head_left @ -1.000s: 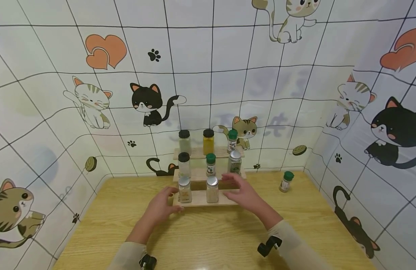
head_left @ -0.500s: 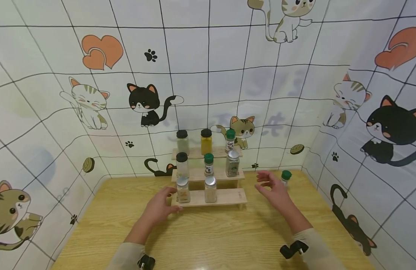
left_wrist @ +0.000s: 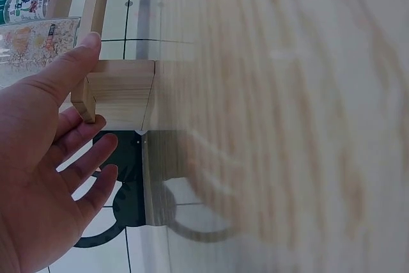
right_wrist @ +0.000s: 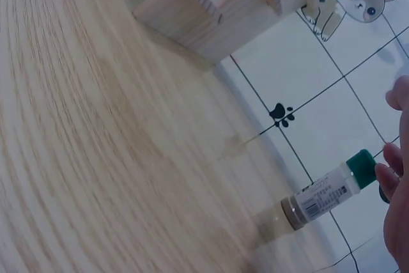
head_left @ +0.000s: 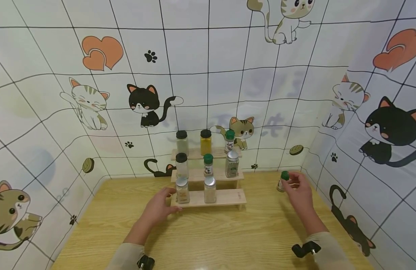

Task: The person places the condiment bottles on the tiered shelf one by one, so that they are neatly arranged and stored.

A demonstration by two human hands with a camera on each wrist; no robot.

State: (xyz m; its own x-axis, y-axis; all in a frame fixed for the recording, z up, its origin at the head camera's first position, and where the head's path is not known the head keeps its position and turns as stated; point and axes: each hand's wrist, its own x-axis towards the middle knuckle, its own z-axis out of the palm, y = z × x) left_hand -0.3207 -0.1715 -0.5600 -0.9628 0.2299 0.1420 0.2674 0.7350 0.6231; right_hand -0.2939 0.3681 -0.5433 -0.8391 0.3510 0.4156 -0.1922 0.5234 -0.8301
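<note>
My left hand holds the left end of the bottom tier of a stepped wooden spice rack. In the left wrist view its thumb lies on the board's edge and the fingers bend around the board's end. On the table, right of the rack, stands a small spice bottle with a green cap and a brown base layer. My right hand is at that bottle, a fingertip touching or right beside the cap. Its fingers look spread rather than closed; much of the hand falls outside the right wrist view.
On the rack stand black-lidded jars, silver-lidded jars and green-capped bottles. The wooden table meets a cat-patterned wall covering behind and at both sides.
My right hand has moved right, from beside the rack's lower tiers to the lone green-capped spice bottle. My left hand stays at the rack's left end. The bottles have not visibly moved.
</note>
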